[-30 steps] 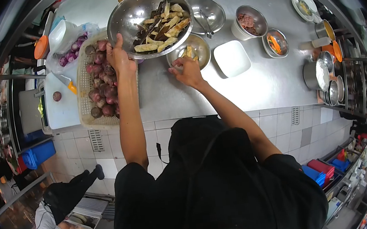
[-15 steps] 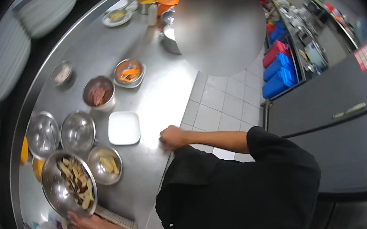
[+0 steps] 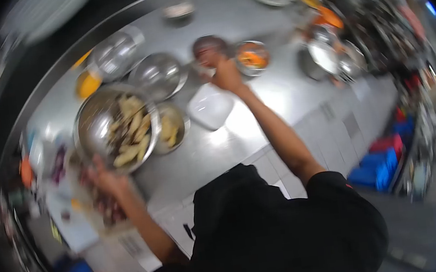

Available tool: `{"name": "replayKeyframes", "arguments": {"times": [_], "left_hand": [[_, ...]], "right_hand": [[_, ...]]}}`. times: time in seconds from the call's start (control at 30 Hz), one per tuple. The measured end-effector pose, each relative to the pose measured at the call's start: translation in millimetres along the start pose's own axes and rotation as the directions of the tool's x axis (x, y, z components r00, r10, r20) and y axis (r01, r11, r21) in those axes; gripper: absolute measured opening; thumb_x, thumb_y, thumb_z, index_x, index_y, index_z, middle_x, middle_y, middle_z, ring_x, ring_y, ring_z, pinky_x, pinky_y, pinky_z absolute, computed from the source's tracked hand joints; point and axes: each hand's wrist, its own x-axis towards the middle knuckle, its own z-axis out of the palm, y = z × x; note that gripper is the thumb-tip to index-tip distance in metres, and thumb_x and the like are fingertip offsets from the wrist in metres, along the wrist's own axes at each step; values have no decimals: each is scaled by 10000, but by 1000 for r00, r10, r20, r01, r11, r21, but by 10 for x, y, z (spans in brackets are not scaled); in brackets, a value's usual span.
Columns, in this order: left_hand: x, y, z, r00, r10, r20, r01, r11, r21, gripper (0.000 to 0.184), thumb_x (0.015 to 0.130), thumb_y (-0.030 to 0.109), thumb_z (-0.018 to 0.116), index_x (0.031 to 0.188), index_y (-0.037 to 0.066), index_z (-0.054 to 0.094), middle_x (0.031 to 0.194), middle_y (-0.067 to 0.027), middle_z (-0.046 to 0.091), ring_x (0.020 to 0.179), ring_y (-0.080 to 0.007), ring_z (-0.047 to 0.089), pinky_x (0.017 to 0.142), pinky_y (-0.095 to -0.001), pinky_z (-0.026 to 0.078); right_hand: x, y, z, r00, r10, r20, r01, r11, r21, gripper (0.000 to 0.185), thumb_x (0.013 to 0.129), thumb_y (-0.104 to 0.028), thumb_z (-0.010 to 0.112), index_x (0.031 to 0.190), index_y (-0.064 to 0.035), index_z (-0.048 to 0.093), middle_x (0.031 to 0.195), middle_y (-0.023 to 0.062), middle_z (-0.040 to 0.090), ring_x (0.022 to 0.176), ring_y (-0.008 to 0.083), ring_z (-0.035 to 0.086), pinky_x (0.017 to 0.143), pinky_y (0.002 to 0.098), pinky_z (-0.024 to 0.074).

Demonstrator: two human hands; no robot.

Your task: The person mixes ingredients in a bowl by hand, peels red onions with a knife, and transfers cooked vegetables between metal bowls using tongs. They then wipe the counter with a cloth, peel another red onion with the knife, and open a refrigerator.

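Gripping the rim of a large steel bowl (image 3: pixel 88 124) of pale strips (image 3: pixel 134 132) is the left hand (image 3: pixel 105 178); the right hand (image 3: pixel 227 76) is at a bowl of reddish food (image 3: pixel 208 44) — blur hides whether its fingers grasp anything — with a white dish (image 3: pixel 210 107) on the near side, orange strips (image 3: pixel 252 57) to the right

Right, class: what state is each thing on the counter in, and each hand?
Big bowl: part-filled with pale pieces, held
Left hand: fingers at big bowl's rim
Small bowl: holding pale pieces
White dish: open side up
Meat bowl: contents reddish, blurred
Right hand: at meat bowl, grip unclear
Carrot bowl: holding orange pieces
Onions: heaped, blurred
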Motion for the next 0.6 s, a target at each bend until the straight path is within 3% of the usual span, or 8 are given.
{"name": "replayKeyframes", "arguments": {"times": [0.03, 0.17, 0.3, 0.37, 0.43, 0.47, 0.53, 0.6], "left_hand": [[1, -41, -17, 999, 41, 3, -39, 983, -181, 420, 860, 182, 724, 1182, 3, 521, 1194, -134, 576, 1065, -234, 552, 952, -381, 438], [-375, 227, 92, 984, 124, 130, -65, 921, -384, 153, 876, 67, 688, 991, 28, 594, 969, -44, 650, 840, -133, 599, 813, -283, 485], [-410, 121, 110, 970, 243, 13, -232, 940, -249, 89, 887, 70, 679, 923, 31, 608, 904, -8, 642, 809, -77, 538, 760, -252, 447], [-497, 114, 136, 930, 368, 6, -366, 926, -90, 126, 897, 85, 673, 846, 44, 566, 821, 27, 582, 750, -52, 470, 701, -226, 406], [-492, -40, 149, 918, 397, 6, -395, 914, -89, 226, 906, 106, 669, 768, 60, 496, 744, 53, 494, 690, -42, 397, 638, -215, 358], [-474, -122, 137, 917, 399, 6, -397, 913, -98, 243, 888, 75, 684, 741, 67, 490, 744, 44, 516, 690, -46, 415, 650, -209, 361], [-507, -228, 222, 915, 402, -42, -404, 908, -105, 303, 898, 85, 674, 719, 75, 429, 700, 52, 458, 659, -48, 376, 615, -214, 335], [-554, -244, 260, 910, 412, -42, -414, 907, -80, 322, 903, 86, 668, 712, 78, 410, 689, 54, 447, 649, -48, 367, 603, -215, 328]], "right_hand": [[235, -158, 142, 998, -65, -20, 65, 998, 14, 546, 747, -412, 746, 1155, -76, 612, 1129, 171, 621, 1053, 359, 583, 877, 522, 421], [673, -602, 523, 961, -13, 276, 65, 981, -182, 621, 810, -578, 617, 1159, -65, 629, 1203, 171, 601, 1156, 331, 545, 941, 514, 401], [666, -1045, 849, 812, 132, 568, 155, 890, -429, 702, 805, -674, 548, 1152, -73, 652, 1293, 183, 563, 1232, 312, 507, 982, 529, 374], [662, -1105, 937, 765, 89, 638, 256, 867, -427, 685, 793, -647, 573, 1148, -68, 656, 1233, 171, 619, 1168, 302, 576, 936, 489, 428], [680, -1022, 1013, 649, 131, 750, 172, 934, -313, 634, 817, -586, 571, 1130, -41, 655, 1063, 184, 684, 981, 334, 667, 817, 470, 504], [626, -915, 979, 640, 130, 757, 173, 936, -306, 634, 817, -586, 571, 1130, -41, 655, 1063, 184, 684, 981, 334, 667, 817, 470, 504], [397, -769, 797, 887, -22, 461, 127, 972, -199, 555, 852, -499, 586, 1104, -8, 640, 897, 208, 693, 803, 379, 684, 686, 464, 532], [50, -1011, 252, 941, -68, 331, 72, 997, 1, 475, 882, -427, 601, 1074, 7, 625, 835, 235, 667, 739, 406, 662, 636, 482, 521]]}}
